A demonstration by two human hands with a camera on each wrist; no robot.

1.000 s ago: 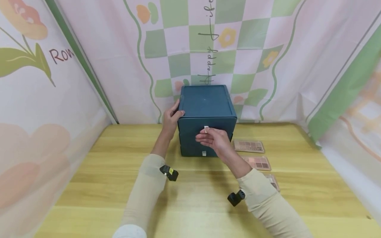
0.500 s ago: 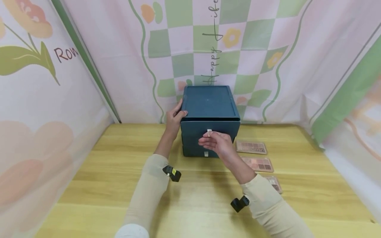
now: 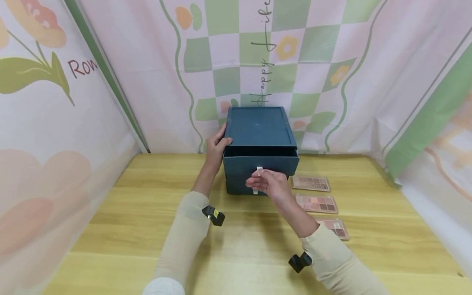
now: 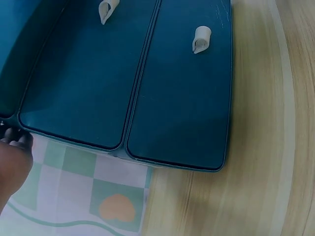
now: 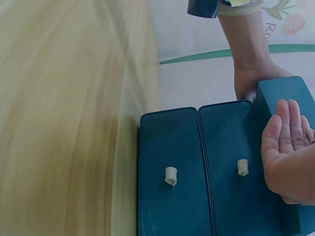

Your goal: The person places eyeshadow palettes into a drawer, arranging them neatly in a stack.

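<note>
Palettes [image 3: 321, 204], three, lie on the wooden table [image 3: 121, 229], right of the cabinet. I observe the right hand [image 3: 272, 183] pinching the white tab [image 3: 259, 168] of the upper drawer [image 3: 237, 166], partly out. Beyond, the left hand [image 3: 215, 150] grips the blue cabinet's [image 3: 258, 125] left side, thumb on top. Patterned curtain [image 3: 147, 73] hangs behind.

The yellow, wood-grained table [image 3: 110, 237] is enclosed by printed cloth: behind it, a pale pink back cloth [image 3: 155, 90] is patterned with green and white checks, yellow flowers [image 3: 287, 48] and sideways script [image 3: 263, 76]. To the table's left, a white cloth [image 3: 40, 127] is printed with orange blooms and bordered by a green strip [image 3: 93, 49]; to its right, a broad green band [image 3: 435, 114] is seen. Soft shadows are cast across the table.
</note>
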